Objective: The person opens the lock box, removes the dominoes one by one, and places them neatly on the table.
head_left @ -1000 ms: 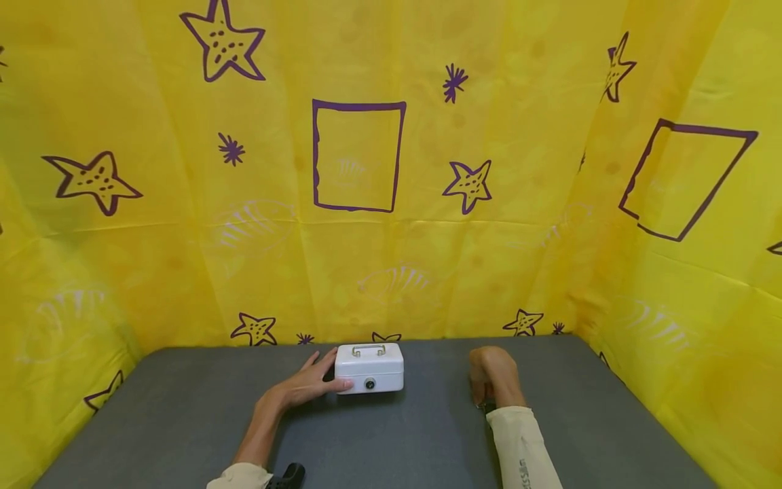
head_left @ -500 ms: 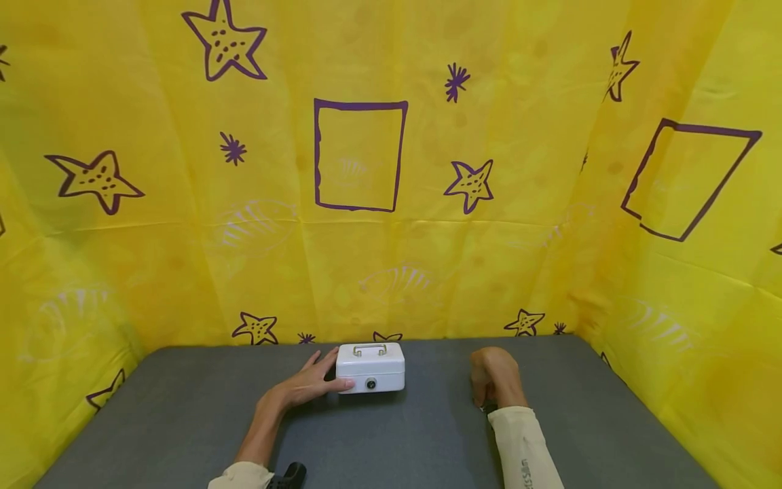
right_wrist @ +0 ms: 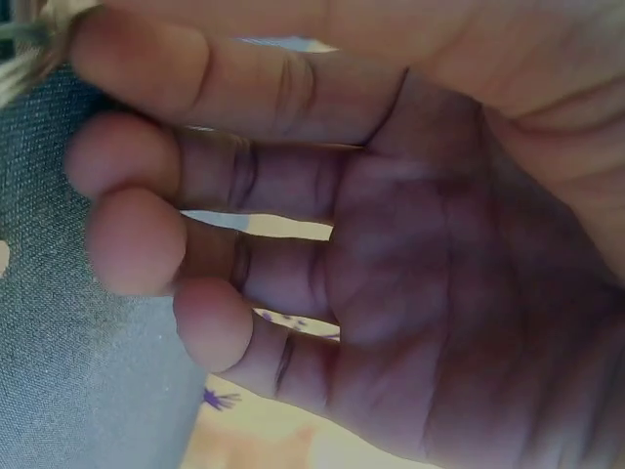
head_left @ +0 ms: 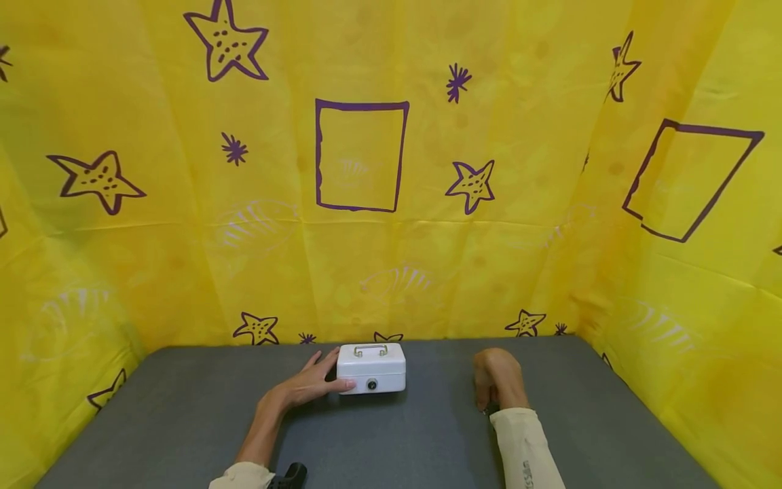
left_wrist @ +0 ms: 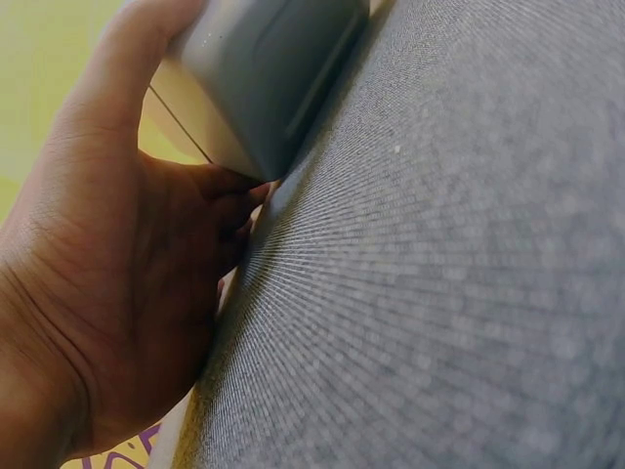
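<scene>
Barely nudged over that last second is the right hand [head_left: 499, 377], where a small metallic piece [right_wrist: 29, 63] is pinched by thumb and forefinger over the counter [head_left: 397, 448]. The white box [head_left: 371, 373] is kept in place, one end gripped by the left hand [head_left: 310, 383], thumb laid across the front: just right of that hand, well apart from the other.

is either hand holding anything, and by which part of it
The left hand grips the white box by its left end, thumb on the front. The right hand pinches a small shiny thing; which part is unclear.
</scene>
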Motion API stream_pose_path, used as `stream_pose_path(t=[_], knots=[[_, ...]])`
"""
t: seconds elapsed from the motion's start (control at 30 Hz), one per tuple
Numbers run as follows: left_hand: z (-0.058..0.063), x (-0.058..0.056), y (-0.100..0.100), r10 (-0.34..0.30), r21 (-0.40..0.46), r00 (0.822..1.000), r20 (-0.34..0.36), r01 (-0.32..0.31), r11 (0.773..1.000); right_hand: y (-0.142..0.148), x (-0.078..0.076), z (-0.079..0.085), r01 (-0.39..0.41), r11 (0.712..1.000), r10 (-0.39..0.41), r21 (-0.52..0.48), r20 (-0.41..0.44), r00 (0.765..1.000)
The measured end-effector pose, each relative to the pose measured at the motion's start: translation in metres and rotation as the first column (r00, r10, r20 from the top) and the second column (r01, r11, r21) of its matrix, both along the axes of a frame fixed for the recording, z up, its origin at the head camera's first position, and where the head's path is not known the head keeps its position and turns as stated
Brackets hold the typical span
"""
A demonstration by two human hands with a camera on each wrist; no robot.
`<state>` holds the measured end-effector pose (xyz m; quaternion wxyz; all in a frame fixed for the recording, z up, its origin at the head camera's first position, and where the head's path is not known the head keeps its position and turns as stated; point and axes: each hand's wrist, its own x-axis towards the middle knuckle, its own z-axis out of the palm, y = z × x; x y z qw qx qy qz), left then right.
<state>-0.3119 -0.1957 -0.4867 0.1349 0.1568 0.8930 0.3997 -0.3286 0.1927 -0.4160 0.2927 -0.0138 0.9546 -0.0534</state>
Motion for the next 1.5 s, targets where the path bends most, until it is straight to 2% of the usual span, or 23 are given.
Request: stream_pose_path(t=[0.13,0.37,0.5,0.73,1.0,1.23,1.37,1.5], knots=[[0.001,0.000,0.001,-0.005,0.001,1.000,-0.004,0.005,1.000,0.000,-0.001,0.000,0.012,1.000,-0.012,-0.014,0.044,0.999],[0.000,-0.001,0.001,-0.010,-0.006,1.000,-0.002,0.010,1.000,0.001,0.000,-0.001,-0.010,1.000,0.010,-0.003,-0.012,1.000],[-0.001,-0.002,0.001,-0.009,-0.010,1.000,-0.005,0.009,1.000,0.001,0.001,-0.002,-0.010,1.000,0.010,-0.015,-0.005,1.000],[-0.003,-0.002,0.001,-0.016,-0.019,1.000,-0.012,0.016,1.000,-0.001,0.010,0.000,-0.040,0.999,0.039,-0.010,-0.051,0.998],[-0.003,0.000,0.001,0.002,-0.021,1.000,-0.007,-0.002,1.000,-0.003,0.011,0.003,-0.023,0.995,0.014,-0.101,-0.086,0.996],[-0.002,-0.001,0.000,-0.016,-0.018,1.000,-0.022,0.016,1.000,-0.004,0.016,0.008,-0.058,0.988,0.036,-0.145,-0.146,0.989],[-0.002,-0.002,0.000,-0.020,-0.021,0.999,-0.028,0.020,1.000,-0.005,0.018,0.013,-0.080,0.974,0.042,-0.214,-0.176,0.984],[0.000,-0.001,0.000,-0.010,-0.024,1.000,-0.025,0.009,1.000,-0.004,0.016,0.014,-0.163,0.933,0.101,-0.320,-0.200,0.974]])
